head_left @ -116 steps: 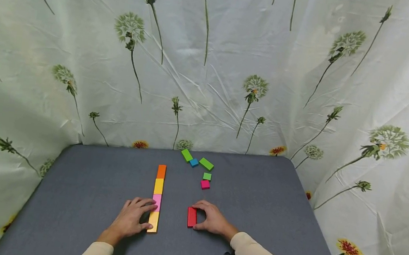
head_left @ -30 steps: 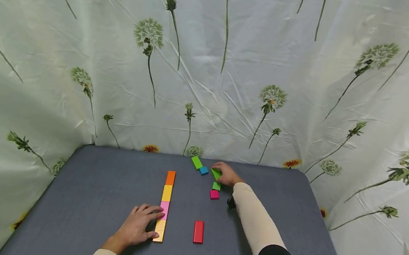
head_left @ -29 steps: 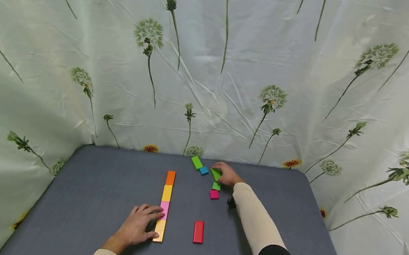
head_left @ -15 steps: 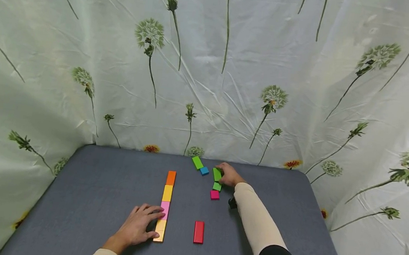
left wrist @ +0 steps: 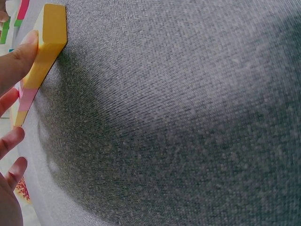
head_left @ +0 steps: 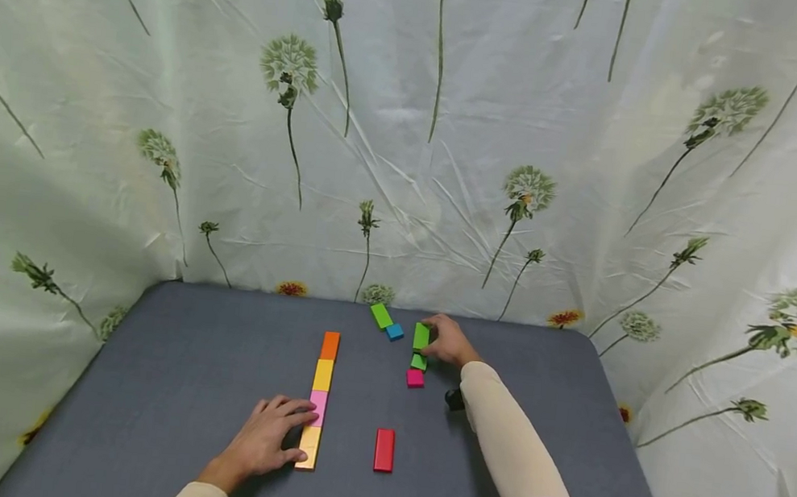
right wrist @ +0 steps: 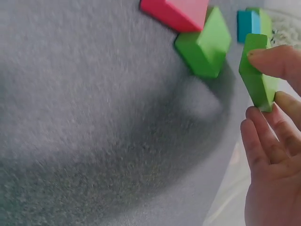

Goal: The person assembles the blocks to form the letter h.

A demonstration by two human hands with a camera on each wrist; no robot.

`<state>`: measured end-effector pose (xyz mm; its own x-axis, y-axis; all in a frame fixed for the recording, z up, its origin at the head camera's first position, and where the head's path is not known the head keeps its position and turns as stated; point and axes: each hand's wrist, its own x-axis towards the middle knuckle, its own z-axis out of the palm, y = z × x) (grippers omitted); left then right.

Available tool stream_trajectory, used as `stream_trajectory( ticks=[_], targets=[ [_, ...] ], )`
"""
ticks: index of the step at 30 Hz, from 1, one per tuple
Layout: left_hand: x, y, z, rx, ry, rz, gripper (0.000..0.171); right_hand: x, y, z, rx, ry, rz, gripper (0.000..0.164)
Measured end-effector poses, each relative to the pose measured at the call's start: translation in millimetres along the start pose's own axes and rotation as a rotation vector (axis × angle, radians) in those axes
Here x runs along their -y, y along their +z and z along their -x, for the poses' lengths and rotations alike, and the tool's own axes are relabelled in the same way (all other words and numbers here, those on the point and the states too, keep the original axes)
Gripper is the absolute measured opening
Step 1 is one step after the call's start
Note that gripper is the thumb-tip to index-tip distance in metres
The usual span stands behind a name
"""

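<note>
My left hand (head_left: pixel 265 439) rests beside a straight row of blocks. Its fingers touch the pink block (head_left: pixel 320 399), and the thumb lies on the light orange block (head_left: pixel 310 438) at the near end. Beyond these lie a yellow block (head_left: pixel 323 374) and an orange block (head_left: pixel 330 346). At the back, my right hand (head_left: pixel 450 341) pinches a long green block (right wrist: pixel 256 89) between thumb and fingers. That block lines up just behind a small green block (head_left: pixel 419 362), with a magenta block (head_left: pixel 415 378) in front.
A red block (head_left: pixel 384 450) lies alone to the right of the row. Near the table's back edge, a blue block (head_left: pixel 394 331) touches another green block (head_left: pixel 380 315). A flowered curtain (head_left: pixel 408 160) hangs behind the grey table (head_left: pixel 212 358).
The right hand has left the red block, reached to the back and gripped the long green block, turning it from slanted to lined up with the small green one. The left hand stays on the row.
</note>
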<state>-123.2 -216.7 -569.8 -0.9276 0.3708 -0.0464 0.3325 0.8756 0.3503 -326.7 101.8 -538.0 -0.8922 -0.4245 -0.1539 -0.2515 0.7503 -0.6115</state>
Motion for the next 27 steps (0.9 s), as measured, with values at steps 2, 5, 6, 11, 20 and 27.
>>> stream_trajectory(
  ticks=[2, 5, 6, 11, 20, 27],
  targets=[
    [-0.5, 0.3, -0.8, -0.003, -0.004, 0.000, 0.057, 3.5, 0.6, 5.0, -0.009, -0.008, -0.023, 0.058],
    [-1.3, 0.5, -2.1, -0.010, -0.007, -0.003, 0.057, 9.0, 2.6, 12.4, -0.023, -0.006, -0.058, 0.057],
    [-1.5, 0.4, -2.4, -0.011, -0.008, -0.004, 0.057, 10.9, 3.6, 14.9, -0.024, 0.001, -0.071, 0.056],
    [-2.5, -1.6, -1.7, -0.012, -0.010, 0.006, 0.056, 18.1, 9.8, 27.6, -0.031, 0.021, -0.119, 0.054],
    [-4.5, -2.3, -0.1, -0.002, -0.025, 0.010, 0.057, 21.1, 27.9, 55.7, -0.019, -0.110, -0.098, 0.054],
    [-4.2, -0.5, -0.7, 0.007, -0.038, 0.006, 0.058, 27.2, 38.5, 76.4, -0.030, -0.195, -0.082, 0.052]
  ],
)
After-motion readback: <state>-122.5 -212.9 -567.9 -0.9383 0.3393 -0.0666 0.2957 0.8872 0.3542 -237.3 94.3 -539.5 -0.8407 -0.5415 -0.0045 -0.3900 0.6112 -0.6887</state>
